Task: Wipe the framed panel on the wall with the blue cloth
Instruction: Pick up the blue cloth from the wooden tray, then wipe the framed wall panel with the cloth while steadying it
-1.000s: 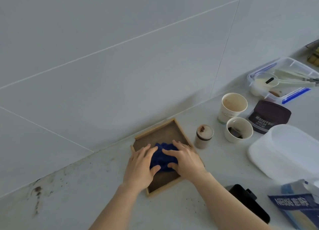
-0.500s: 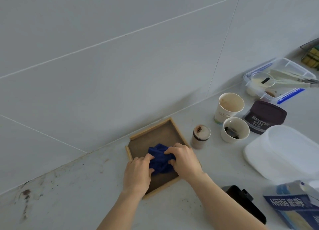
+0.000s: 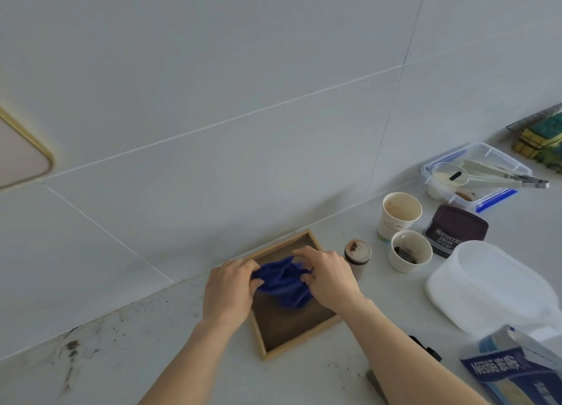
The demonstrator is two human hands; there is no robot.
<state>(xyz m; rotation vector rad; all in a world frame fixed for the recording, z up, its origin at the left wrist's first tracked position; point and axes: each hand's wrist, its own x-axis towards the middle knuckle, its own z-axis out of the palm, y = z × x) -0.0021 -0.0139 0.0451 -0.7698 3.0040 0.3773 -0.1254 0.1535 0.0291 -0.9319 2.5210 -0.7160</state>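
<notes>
Blue cloth (image 3: 284,284) between both hands

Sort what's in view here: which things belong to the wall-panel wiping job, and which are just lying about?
Belongs to the job:
- blue cloth, gripped by the left hand and right hand
- framed panel on the wall, at the left edge

Just lying about:
- wooden tray under the cloth
- small jar
- two cups
- cocoa tin
- clear container
- white lid
- Nestle box
</notes>
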